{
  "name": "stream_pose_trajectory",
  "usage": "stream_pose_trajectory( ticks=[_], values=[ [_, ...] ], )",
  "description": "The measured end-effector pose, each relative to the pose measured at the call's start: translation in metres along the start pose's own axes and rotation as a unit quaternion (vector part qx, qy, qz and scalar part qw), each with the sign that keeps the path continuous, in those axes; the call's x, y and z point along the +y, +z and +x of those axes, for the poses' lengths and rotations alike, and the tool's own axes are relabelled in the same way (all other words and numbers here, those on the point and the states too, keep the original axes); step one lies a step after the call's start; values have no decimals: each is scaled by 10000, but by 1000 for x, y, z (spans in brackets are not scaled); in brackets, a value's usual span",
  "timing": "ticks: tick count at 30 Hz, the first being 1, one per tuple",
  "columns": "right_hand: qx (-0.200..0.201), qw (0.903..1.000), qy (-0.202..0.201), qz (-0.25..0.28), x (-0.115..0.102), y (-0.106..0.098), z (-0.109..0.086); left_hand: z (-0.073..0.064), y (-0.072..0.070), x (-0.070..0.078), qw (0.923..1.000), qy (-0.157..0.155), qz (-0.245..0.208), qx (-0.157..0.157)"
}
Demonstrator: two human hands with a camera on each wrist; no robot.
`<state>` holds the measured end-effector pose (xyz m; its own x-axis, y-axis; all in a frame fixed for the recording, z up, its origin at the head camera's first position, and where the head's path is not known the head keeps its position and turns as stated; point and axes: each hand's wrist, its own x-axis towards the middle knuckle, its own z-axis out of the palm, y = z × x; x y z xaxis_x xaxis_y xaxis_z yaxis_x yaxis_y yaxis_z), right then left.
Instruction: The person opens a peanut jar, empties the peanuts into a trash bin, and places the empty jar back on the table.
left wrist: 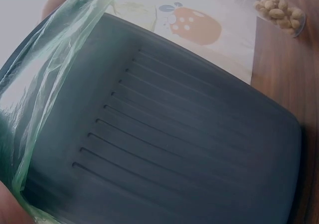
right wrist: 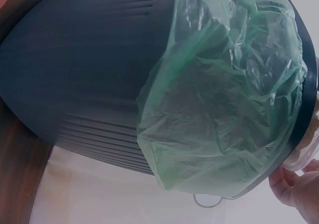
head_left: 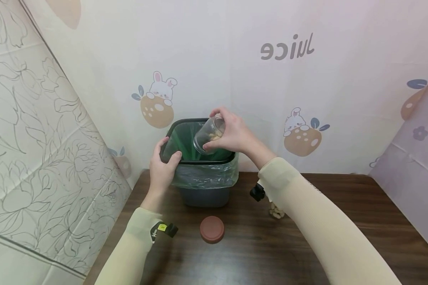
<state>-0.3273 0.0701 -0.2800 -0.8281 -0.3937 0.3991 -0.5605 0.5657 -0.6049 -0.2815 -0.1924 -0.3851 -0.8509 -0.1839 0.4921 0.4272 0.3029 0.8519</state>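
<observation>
My right hand [head_left: 235,132] grips a clear plastic jar [head_left: 204,136] by its sides, tilted over the mouth of a trash bin [head_left: 205,198]. Yellowish pieces lie inside the jar, near my palm. In the right wrist view, part of the jar [right wrist: 310,147] and my right fingers [right wrist: 285,184] show at the bin's rim. My left hand [head_left: 161,170] holds the near left corner of that rim, thumb over the edge. A thin green bag [head_left: 208,177] lines the dark bin and folds down over its outside.
A round red lid [head_left: 212,229] lies on the dark wooden table [head_left: 249,253] in front of the bin. Pale nuts [head_left: 276,211] show beside my right sleeve, which hides part of them; the left wrist view shows a clear jar [left wrist: 279,10] of nuts. A printed cloth backdrop stands behind.
</observation>
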Motion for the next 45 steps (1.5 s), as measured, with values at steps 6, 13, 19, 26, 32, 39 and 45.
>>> stream_pose_trajectory(
  ticks=[6,13,19,26,32,39,45],
  values=[
    [52,10000,5,-83,-1,0,0,1,0,-1,10000,9,-5,-7],
    [171,9998,-15,-117,-2,1,-1,1,-1,-3,10000,37,-24,6],
    [233,9996,42,-167,-2,0,-3,0,0,0,10000,40,7,7],
    [323,9993,61,-157,-3,0,-2,-1,0,0,10000,-34,-22,23],
    [294,9994,92,-150,-4,1,-1,0,1,-1,10000,-26,-10,34],
    [247,9996,46,-122,-6,2,-1,0,1,-1,10000,-36,-20,48],
    [237,9996,23,-130,-5,3,-2,0,1,-1,10000,-47,20,33]
  ],
)
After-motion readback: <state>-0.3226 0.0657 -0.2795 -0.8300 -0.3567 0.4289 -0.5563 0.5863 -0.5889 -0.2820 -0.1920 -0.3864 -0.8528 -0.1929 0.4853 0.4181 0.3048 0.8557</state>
